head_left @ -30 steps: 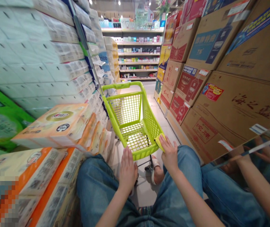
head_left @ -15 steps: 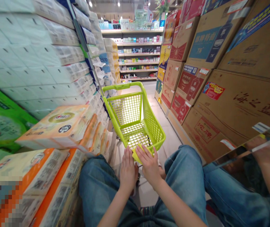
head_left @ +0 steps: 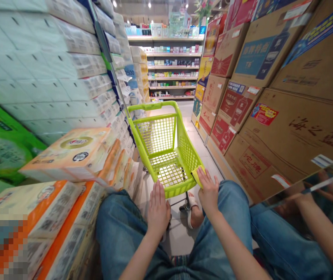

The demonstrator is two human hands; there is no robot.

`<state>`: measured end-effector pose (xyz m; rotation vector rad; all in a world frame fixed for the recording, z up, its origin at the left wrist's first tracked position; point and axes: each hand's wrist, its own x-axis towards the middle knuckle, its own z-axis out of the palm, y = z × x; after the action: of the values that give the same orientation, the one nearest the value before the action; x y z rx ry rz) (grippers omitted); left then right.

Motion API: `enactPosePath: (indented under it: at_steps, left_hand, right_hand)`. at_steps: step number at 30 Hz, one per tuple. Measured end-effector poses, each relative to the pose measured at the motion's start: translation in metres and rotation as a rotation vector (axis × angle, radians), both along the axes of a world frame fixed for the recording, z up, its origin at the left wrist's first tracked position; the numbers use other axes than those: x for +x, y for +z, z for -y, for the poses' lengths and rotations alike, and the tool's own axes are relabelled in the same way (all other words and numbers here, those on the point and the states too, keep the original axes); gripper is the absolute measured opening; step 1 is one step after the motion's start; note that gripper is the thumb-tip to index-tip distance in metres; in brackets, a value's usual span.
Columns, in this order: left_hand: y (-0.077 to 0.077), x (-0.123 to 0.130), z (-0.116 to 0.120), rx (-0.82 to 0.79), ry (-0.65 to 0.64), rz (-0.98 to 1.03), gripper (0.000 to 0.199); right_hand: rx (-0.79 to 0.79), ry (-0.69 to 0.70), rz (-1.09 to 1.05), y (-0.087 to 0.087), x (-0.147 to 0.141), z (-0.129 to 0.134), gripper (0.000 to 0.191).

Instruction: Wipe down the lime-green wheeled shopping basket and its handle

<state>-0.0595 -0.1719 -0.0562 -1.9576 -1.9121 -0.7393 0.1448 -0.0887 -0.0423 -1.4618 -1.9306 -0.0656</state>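
Note:
A lime-green shopping basket trolley [head_left: 180,189] stands between my knees, its rear handle [head_left: 151,105] away from me and its mesh basket holding nothing. My left hand [head_left: 157,210] rests with straight fingers against the near left corner of the rim. At the near right corner, my right hand [head_left: 208,190] presses a yellow cloth [head_left: 196,177] onto the rim. Part of the cloth is hidden under the fingers.
Packs of tissue [head_left: 70,146] are stacked close on my left. Cardboard cartons [head_left: 306,128] rise on the right, with a mirror-like panel [head_left: 326,194] below reflecting my arm. Stocked shelves [head_left: 173,68] stand at the aisle's far end.
My right hand has slid the yellow cloth rightward along the near rim, from the middle to the right corner. The left hand stays at the left corner, and the trolley has hardly moved.

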Motion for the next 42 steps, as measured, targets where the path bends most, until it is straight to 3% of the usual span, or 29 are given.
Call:
enactPosePath:
  at_steps: [8, 12, 17, 23, 27, 32, 38, 42]
  left_hand:
    - [-0.004, -0.001, 0.0, 0.012, -0.011, 0.03, 0.084]
    - [-0.006, -0.004, 0.0, 0.015, -0.037, 0.028, 0.081]
    - [-0.006, -0.004, -0.001, 0.016, -0.031, 0.012, 0.082]
    - [-0.004, -0.004, -0.001, 0.003, -0.031, 0.002, 0.085]
    - [-0.003, -0.003, -0.001, 0.021, -0.026, 0.029, 0.084]
    - [-0.003, 0.0, -0.001, 0.026, -0.033, 0.044, 0.084]
    - [-0.008, -0.003, -0.002, 0.054, -0.044, 0.054, 0.081]
    - [-0.012, -0.007, -0.001, 0.054, -0.067, 0.062, 0.079]
  right_hand:
    - [-0.047, 0.222, 0.055, 0.006, -0.077, 0.052, 0.078]
    - [-0.008, 0.267, 0.077, 0.006, -0.088, 0.057, 0.078]
    - [0.007, 0.338, 0.132, 0.006, -0.059, 0.044, 0.078]
    - [0.034, 0.132, 0.127, 0.0, 0.007, 0.009, 0.083]
    - [0.047, 0.068, 0.085, -0.005, 0.022, -0.004, 0.088]
    - [0.013, 0.022, 0.036, -0.004, -0.014, 0.017, 0.089]
    - [-0.006, 0.254, 0.058, -0.001, -0.085, 0.059, 0.082]
    - [0.022, 0.287, 0.067, -0.001, -0.098, 0.063, 0.078]
